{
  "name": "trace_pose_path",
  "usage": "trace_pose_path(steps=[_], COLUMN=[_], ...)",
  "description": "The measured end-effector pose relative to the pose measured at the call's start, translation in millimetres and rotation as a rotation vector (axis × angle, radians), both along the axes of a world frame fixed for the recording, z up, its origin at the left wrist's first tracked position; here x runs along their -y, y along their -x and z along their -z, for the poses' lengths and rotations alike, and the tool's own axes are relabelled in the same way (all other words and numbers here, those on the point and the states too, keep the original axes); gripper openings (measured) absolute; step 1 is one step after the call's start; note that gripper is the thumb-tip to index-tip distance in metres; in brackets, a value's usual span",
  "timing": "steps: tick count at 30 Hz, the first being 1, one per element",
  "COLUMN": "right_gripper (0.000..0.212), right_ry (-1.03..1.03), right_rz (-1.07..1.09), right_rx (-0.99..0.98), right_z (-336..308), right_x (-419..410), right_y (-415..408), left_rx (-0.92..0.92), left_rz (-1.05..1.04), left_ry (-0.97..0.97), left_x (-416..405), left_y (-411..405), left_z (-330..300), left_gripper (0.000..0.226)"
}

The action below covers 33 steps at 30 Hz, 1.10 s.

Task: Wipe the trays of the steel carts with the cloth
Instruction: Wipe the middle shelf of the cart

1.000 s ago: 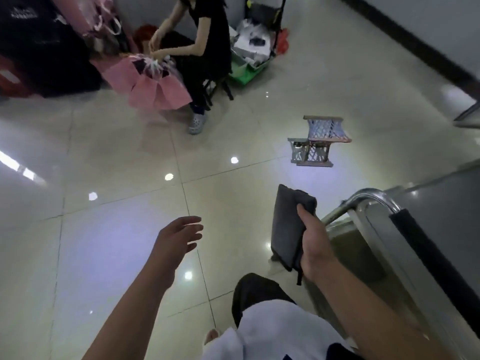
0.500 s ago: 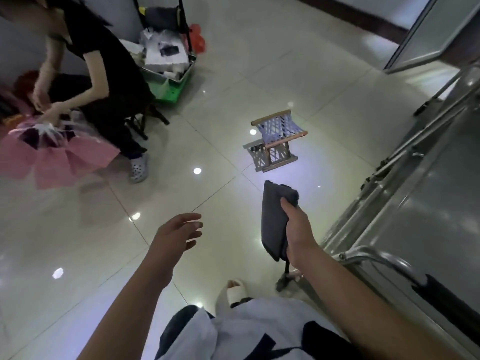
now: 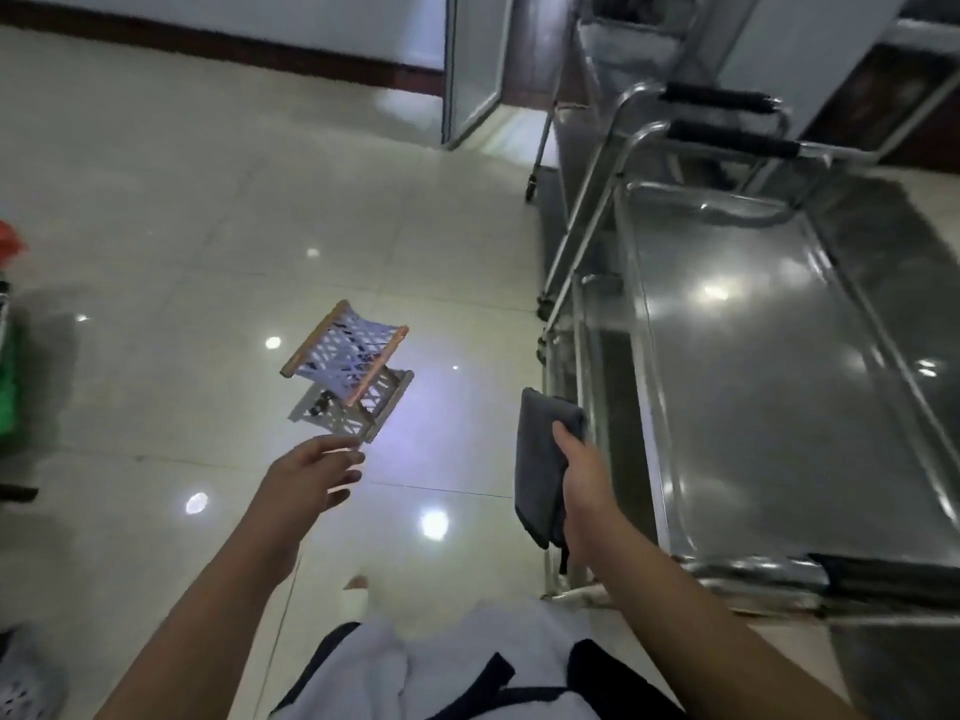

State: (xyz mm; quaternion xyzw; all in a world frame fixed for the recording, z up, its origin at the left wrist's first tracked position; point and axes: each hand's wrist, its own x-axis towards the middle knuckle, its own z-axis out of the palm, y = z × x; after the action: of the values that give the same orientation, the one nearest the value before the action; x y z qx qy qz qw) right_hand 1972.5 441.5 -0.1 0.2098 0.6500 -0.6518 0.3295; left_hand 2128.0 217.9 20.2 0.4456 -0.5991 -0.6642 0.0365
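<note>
Right hand [image 3: 584, 478] gripping a folded grey cloth [image 3: 540, 465], fingers curled round its edge, held upright just left of the nearest steel cart [image 3: 613, 324]. Top tray [image 3: 769, 387] bare and shiny, not touched by the cloth. Left hand [image 3: 306, 480] out over the tiled floor [image 3: 156, 210], fingers loosely extended, slightly apart, holding nothing. Small woven stool [image 3: 348, 374] beyond on the floor. More carts [image 3: 722, 111] parked behind.
</note>
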Motion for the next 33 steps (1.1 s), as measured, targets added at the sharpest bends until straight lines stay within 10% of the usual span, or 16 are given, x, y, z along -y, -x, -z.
trace_pose_path(steps=[14, 19, 33], right_gripper=[0.138, 0.077, 0.028], right_ry=[-0.009, 0.064, 0.047], right_rz=[0.832, 0.959, 1.139], right_rx=[0.036, 0.011, -0.201], right_z=[-2.8, -1.1, 3.5], right_x=[-16.1, -12.5, 4.8], right_y=[27.5, 80.6, 246.5], left_rx=[0.021, 0.08, 0.111], left_rz=[0.752, 0.908, 1.239], left_ry=[-0.013, 0.015, 0.076], left_x=[59.6, 44.2, 25.8], left_y=[239.3, 325.6, 526.5], left_z=[-15.5, -3.6, 11.7], left_gripper=[0.015, 0.014, 0.017])
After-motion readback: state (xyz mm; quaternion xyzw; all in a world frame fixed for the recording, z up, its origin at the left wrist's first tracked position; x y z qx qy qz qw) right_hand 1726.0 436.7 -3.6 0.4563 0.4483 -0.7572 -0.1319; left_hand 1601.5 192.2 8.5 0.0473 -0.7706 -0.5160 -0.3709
